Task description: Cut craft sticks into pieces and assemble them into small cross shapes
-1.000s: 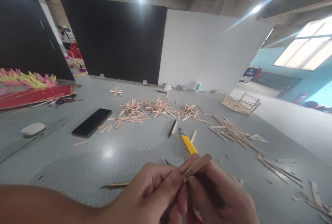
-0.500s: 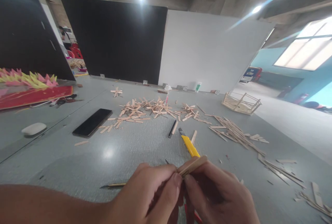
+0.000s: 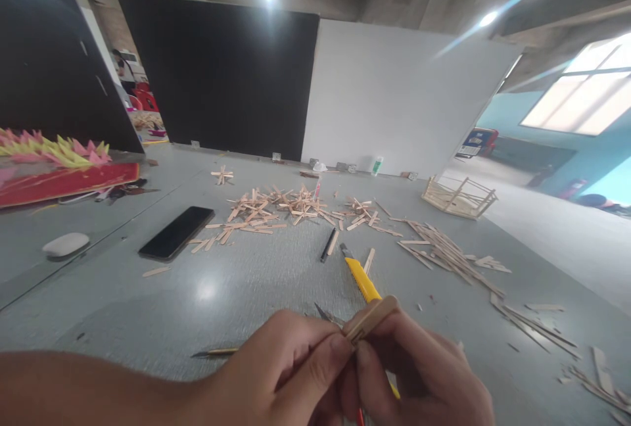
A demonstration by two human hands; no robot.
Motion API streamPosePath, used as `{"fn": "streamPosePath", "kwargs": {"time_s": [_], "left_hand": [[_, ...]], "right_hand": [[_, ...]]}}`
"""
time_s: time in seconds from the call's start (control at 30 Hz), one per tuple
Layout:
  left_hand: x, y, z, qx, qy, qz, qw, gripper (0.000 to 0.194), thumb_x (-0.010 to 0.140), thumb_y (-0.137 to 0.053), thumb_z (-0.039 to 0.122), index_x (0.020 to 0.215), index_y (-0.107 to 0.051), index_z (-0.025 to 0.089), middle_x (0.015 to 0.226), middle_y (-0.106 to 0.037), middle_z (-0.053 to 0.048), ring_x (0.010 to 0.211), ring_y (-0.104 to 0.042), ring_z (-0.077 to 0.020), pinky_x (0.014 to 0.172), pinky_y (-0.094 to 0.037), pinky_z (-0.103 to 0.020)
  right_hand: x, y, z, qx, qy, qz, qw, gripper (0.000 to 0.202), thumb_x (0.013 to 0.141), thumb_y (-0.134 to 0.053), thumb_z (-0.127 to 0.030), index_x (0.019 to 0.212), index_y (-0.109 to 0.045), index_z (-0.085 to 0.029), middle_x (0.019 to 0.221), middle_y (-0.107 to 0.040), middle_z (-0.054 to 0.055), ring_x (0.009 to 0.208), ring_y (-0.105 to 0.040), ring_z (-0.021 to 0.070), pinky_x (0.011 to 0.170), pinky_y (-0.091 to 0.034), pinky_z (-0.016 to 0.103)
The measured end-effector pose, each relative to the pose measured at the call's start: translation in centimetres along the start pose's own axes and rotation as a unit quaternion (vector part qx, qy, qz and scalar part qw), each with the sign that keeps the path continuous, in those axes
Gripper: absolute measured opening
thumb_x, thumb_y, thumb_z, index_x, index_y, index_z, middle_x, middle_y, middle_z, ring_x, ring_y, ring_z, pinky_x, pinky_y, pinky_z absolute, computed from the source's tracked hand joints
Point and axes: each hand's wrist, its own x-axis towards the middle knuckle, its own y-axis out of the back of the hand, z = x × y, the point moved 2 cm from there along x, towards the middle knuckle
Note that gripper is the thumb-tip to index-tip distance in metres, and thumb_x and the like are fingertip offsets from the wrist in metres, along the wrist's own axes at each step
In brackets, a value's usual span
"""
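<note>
Both hands meet low in the head view, fingertips pinched together around a short pale wooden stick piece point(image 3: 375, 318). My left hand point(image 3: 296, 370) closes its thumb and fingers on the piece's near end. My right hand point(image 3: 419, 363) holds it from the other side, with the stick's rounded end lying over the index finger. A yellow cutter point(image 3: 362, 278) lies just beyond the right fingers, partly hidden by them. Behind the left hand show a dark pointed blade tip point(image 3: 323, 312) and a thin pointed tool point(image 3: 217, 352). Something red below the hands is mostly hidden.
Wooden pieces point(image 3: 300, 206) lie heaped mid-table; long strips point(image 3: 444, 252) are scattered right. A black phone point(image 3: 176, 233), white mouse-like object point(image 3: 66, 244) and red item with paper petals point(image 3: 69, 184) are left. A stick frame point(image 3: 461, 197) stands back right. A person point(image 3: 124, 71) is far off.
The hands have shifted slightly right, and the held piece has turned a little, showing more of its face. More yellow shows below the right fingers.
</note>
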Motion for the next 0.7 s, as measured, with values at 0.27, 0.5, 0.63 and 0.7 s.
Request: {"fn": "streamPosePath", "kwargs": {"time_s": [0.27,0.5,0.63,0.7], "left_hand": [[0.8,0.4,-0.7,-0.036,0.041,-0.068,0.996,0.071,0.079,-0.05,0.09,0.082,-0.055,0.02,0.064,-0.051,0.003,0.057,-0.044,-0.0108,0.054,-0.034,-0.021],[-0.1,0.3,0.4,0.147,-0.025,0.09,0.985,0.052,0.102,-0.042,0.062,0.074,-0.057,0.021,0.061,-0.049,0.004,0.058,-0.047,-0.0131,0.06,-0.038,-0.024],[-0.1,0.8,1.3,0.231,-0.041,0.122,0.964,0.034,0.099,-0.056,0.054,0.097,-0.069,0.023,0.077,-0.064,0.001,0.076,-0.059,-0.0171,0.064,-0.041,-0.023],[0.2,1.0,1.4,0.198,-0.052,0.088,0.975,0.028,0.096,-0.064,0.048,0.109,-0.068,0.023,0.08,-0.066,0.001,0.077,-0.06,-0.0164,0.063,-0.043,-0.022]], "right_hand": [[-0.1,-0.1,0.8,-0.005,-0.045,-0.047,0.998,0.011,0.081,-0.062,-0.014,0.074,-0.063,-0.022,0.051,-0.063,-0.004,0.04,-0.061,0.0107,0.042,-0.051,0.017],[1.5,1.2,-0.2,-0.06,0.006,-0.151,0.987,0.017,0.081,-0.056,-0.009,0.071,-0.061,-0.022,0.057,-0.064,-0.004,0.046,-0.059,0.0098,0.045,-0.049,0.017],[1.7,2.1,-1.0,-0.098,0.03,-0.206,0.973,0.021,0.076,-0.054,-0.003,0.071,-0.06,-0.023,0.058,-0.064,-0.005,0.045,-0.056,0.0089,0.044,-0.043,0.016],[1.5,2.2,-1.2,-0.074,0.005,-0.237,0.969,0.023,0.076,-0.053,-0.004,0.075,-0.064,-0.023,0.06,-0.067,-0.005,0.046,-0.058,0.0095,0.043,-0.043,0.016]]}}
